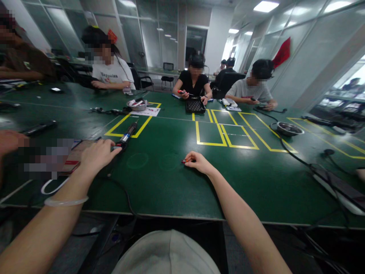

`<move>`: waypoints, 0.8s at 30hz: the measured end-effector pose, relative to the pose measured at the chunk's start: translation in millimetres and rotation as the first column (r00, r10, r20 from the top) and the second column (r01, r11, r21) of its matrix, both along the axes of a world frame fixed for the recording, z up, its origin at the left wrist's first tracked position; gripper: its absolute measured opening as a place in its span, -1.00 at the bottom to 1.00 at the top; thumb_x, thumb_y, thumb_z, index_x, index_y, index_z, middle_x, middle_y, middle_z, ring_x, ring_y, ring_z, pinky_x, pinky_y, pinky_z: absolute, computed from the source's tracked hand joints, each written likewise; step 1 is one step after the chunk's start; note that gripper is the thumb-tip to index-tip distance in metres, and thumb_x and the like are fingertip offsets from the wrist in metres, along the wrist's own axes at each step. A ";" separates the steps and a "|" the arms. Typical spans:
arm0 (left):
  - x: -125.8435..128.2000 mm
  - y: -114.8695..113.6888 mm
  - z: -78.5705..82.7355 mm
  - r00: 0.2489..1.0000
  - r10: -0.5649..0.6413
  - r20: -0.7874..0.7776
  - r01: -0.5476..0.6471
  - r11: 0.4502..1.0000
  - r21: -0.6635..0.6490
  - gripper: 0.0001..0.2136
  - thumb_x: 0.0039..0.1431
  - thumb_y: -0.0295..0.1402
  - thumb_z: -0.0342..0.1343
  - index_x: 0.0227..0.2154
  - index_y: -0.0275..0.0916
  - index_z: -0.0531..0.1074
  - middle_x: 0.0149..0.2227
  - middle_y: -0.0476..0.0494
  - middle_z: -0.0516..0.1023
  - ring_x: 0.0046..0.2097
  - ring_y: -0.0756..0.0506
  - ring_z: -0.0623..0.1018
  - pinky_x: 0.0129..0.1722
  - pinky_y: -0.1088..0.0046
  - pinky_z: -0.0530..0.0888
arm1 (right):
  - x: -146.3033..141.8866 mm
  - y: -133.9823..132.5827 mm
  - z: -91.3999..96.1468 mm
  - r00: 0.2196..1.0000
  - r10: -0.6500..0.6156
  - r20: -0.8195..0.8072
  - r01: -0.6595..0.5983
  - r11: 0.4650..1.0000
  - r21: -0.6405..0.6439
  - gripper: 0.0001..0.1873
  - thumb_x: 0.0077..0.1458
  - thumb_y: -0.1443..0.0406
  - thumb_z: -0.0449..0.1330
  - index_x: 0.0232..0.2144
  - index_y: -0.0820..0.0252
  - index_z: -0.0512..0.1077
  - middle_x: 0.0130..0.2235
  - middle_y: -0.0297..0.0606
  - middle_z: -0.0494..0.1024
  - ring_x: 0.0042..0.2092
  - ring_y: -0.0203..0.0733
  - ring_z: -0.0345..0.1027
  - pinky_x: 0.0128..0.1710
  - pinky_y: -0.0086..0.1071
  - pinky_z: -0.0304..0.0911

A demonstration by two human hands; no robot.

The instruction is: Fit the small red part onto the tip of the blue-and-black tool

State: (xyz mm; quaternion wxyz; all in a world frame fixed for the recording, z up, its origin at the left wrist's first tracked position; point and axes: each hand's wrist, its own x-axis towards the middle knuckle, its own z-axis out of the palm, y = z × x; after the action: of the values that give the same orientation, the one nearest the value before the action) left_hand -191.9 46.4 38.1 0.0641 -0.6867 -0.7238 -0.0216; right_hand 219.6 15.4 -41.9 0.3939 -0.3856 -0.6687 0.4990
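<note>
My left hand is at the left of the green table, its thumb and index finger closed about the rear end of an electric screwdriver. The tool is dark with a blue band, and its tip points away to the right, over a yellow taped outline. Near the table's middle, my right hand pinches a small red-and-orange piece just over the surface. Its exact kind is too small to make out. Faint circles mark the tabletop between both hands.
Beyond the screwdriver, a bowl of parts sits by a printed sheet. A black tray lies before a co-worker opposite. At right are a metal bowl, cables and a power strip. Another person's hand reaches in at left.
</note>
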 end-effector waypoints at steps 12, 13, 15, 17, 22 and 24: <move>30.8 7.6 -17.8 0.972 -0.192 -0.139 0.165 0.969 -0.185 -0.52 0.29 -0.04 -0.26 -0.12 -0.24 0.46 -0.15 -0.33 0.57 -0.13 -0.31 0.55 -0.22 0.23 0.44 | 0.9 1.6 -1.6 1.000 -0.013 -0.003 0.013 1.000 0.000 -0.70 -0.13 0.28 0.35 -0.34 0.21 0.34 -0.38 -0.32 0.49 -0.37 -0.31 0.34 -0.31 -0.39 0.26; 41.0 7.4 -19.1 0.969 -0.202 -0.143 0.178 0.970 -0.163 -0.52 0.29 -0.04 -0.25 -0.14 -0.25 0.47 -0.15 -0.34 0.57 -0.14 -0.32 0.56 -0.23 0.23 0.44 | 1.1 1.7 -1.4 1.000 -0.016 -0.004 0.016 1.000 0.002 -0.70 -0.13 0.28 0.35 -0.34 0.22 0.34 -0.39 -0.32 0.49 -0.37 -0.31 0.34 -0.31 -0.40 0.26; 63.1 4.5 -21.1 0.964 -0.221 -0.147 0.205 0.972 -0.117 -0.53 0.29 -0.07 -0.25 -0.17 -0.26 0.48 -0.17 -0.36 0.58 -0.15 -0.32 0.57 -0.24 0.23 0.44 | 1.5 2.1 -1.2 1.000 -0.022 -0.009 0.022 1.000 0.006 -0.70 -0.13 0.29 0.34 -0.34 0.22 0.34 -0.39 -0.33 0.49 -0.38 -0.31 0.33 -0.32 -0.40 0.25; 86.0 -2.0 -23.0 0.962 -0.234 -0.138 0.226 0.972 -0.072 -0.54 0.29 -0.09 -0.25 -0.18 -0.27 0.48 -0.19 -0.36 0.58 -0.17 -0.31 0.58 -0.25 0.23 0.44 | 1.8 2.7 -1.4 0.999 -0.031 -0.015 0.031 0.999 0.010 -0.71 -0.12 0.29 0.34 -0.34 0.22 0.34 -0.39 -0.33 0.49 -0.38 -0.32 0.34 -0.32 -0.40 0.25; 138.9 -31.2 -27.3 0.949 -0.301 -0.098 0.301 0.954 -0.014 -0.57 0.31 -0.13 -0.24 -0.22 -0.28 0.47 -0.23 -0.32 0.59 -0.21 -0.29 0.59 -0.29 0.26 0.45 | 2.0 3.9 -2.6 0.998 -0.067 -0.018 0.067 0.997 0.031 -0.72 -0.12 0.29 0.33 -0.34 0.22 0.35 -0.42 -0.36 0.47 -0.41 -0.33 0.32 -0.35 -0.42 0.23; 156.4 -44.6 -27.7 0.934 -0.348 -0.081 0.348 0.937 -0.017 -0.59 0.32 -0.14 -0.23 -0.22 -0.28 0.46 -0.23 -0.30 0.59 -0.22 -0.28 0.59 -0.32 0.29 0.45 | 2.4 4.0 -2.1 0.996 -0.084 0.012 0.083 0.995 0.057 -0.73 -0.11 0.28 0.32 -0.34 0.23 0.36 -0.45 -0.38 0.45 -0.43 -0.34 0.29 -0.38 -0.43 0.20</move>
State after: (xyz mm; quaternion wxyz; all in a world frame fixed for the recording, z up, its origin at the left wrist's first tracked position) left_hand -35.5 1.8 10.4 0.0883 -0.8043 -0.5876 -0.0033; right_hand 222.0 19.4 -43.9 0.4202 -0.4057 -0.6687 0.4601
